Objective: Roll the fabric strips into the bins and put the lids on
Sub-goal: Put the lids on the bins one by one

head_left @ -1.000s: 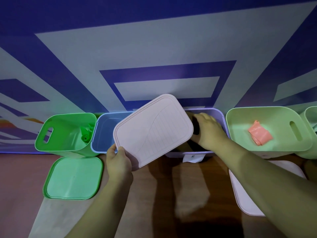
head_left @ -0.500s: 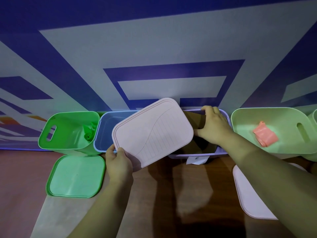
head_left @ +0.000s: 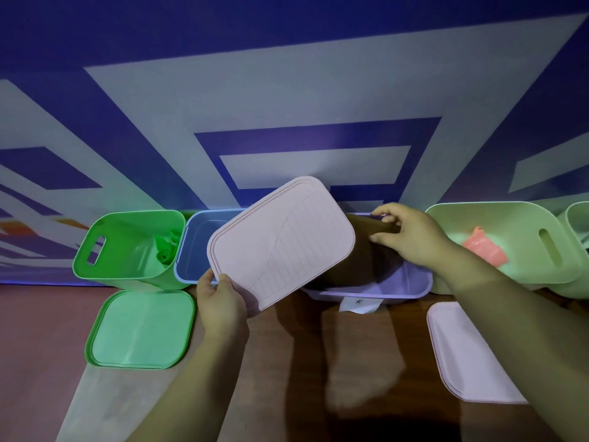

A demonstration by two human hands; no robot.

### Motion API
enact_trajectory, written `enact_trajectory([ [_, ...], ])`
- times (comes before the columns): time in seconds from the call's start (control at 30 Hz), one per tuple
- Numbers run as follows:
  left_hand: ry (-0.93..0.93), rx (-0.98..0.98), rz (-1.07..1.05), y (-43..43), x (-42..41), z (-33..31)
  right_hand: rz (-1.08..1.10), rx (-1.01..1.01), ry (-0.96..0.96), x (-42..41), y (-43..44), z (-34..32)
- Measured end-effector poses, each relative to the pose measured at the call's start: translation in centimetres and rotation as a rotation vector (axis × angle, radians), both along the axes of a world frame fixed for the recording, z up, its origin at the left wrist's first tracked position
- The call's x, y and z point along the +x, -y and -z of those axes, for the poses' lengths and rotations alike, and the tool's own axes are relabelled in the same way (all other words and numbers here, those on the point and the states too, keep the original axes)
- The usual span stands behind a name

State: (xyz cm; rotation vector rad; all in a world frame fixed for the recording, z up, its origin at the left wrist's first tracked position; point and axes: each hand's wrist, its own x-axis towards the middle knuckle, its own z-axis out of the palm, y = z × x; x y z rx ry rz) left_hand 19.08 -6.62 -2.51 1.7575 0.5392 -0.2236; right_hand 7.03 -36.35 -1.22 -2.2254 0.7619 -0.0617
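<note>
A row of bins stands against the wall. My left hand (head_left: 221, 306) grips a pale pink lid (head_left: 282, 242) by its near corner and holds it tilted over the blue bin (head_left: 191, 247) and the purple bin (head_left: 414, 283). My right hand (head_left: 411, 237) is closed on a brown fabric strip (head_left: 363, 250) that hangs into the purple bin. A bright green bin (head_left: 127, 247) at the left holds a rolled green strip (head_left: 165, 250). The pale green bin (head_left: 516, 244) at the right holds a pink strip (head_left: 486, 250).
A green lid (head_left: 140, 328) lies flat on the wooden table in front of the green bin. Another pale pink lid (head_left: 468, 355) lies at the right, partly under my right forearm. One more pale green bin (head_left: 578, 224) shows at the far right edge.
My right hand has risen from inside the purple bin to its far rim, lifting the brown strip. The pink lid in my left hand has barely shifted.
</note>
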Motion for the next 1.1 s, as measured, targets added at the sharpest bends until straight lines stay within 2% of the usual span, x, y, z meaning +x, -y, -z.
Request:
enact_trajectory([
  [0.1,0.03,-0.003,-0.012,-0.1,0.0,-0.6,0.04,0.066,0.096,-0.8,0.4,-1.5],
  [0.23,0.07,-0.034,0.008,-0.3,0.0,-1.5,0.285,0.237,0.343,-2.0,-0.1,-4.3],
  [0.4,0.162,0.042,0.156,0.9,-1.6,-3.0,0.41,0.111,0.418,-5.0,-1.3,-7.3],
  [0.57,0.219,0.206,0.325,3.3,-2.2,-2.9,0.48,-0.061,0.369,-9.9,-1.2,-10.1],
  [0.8,0.2,0.351,0.479,5.9,-2.9,-2.1,0.505,-0.26,0.127,-14.6,-1.4,-10.0],
  [0.87,0.214,0.375,0.521,6.5,-3.4,-2.0,0.535,-0.249,0.079,-15.6,-1.5,-9.2],
  [0.97,0.248,0.424,0.575,7.1,-3.3,-1.3,0.504,-0.157,0.147,-17.9,-1.4,-8.2],
  [1.1,0.282,0.6,0.677,7.9,-3.1,-1.0,0.369,0.118,0.121,-20.2,-0.9,-7.3],
])
